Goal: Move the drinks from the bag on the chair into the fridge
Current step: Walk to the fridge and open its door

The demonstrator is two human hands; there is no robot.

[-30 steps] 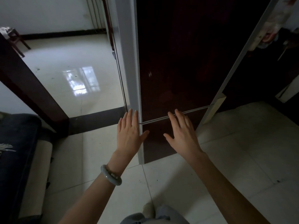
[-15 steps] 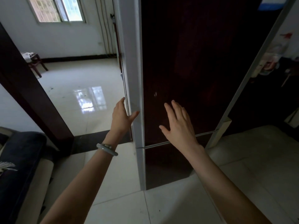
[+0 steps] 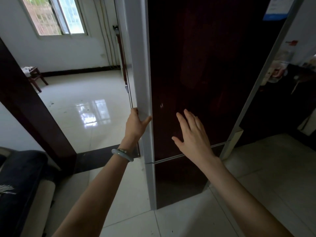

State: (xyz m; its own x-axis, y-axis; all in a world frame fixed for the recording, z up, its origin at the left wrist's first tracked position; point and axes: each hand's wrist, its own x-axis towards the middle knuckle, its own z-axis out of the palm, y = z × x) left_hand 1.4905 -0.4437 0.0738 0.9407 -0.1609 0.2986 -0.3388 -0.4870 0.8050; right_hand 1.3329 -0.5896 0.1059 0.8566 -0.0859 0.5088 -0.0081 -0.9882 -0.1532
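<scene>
A dark sofa [image 3: 18, 182] sits at the far left, and a small wooden stool [image 3: 35, 77] stands in the bright room beyond the doorway. The left hand [image 3: 136, 124], a pale bangle [image 3: 122, 154] on its wrist, grips the grey left edge of the fridge [image 3: 205, 74], fingers hooked behind it, thumb on the front. The right hand [image 3: 193, 135] hovers with fingers spread flat, empty, before the dark upper door, which looks closed. No bag or drinks are in sight.
</scene>
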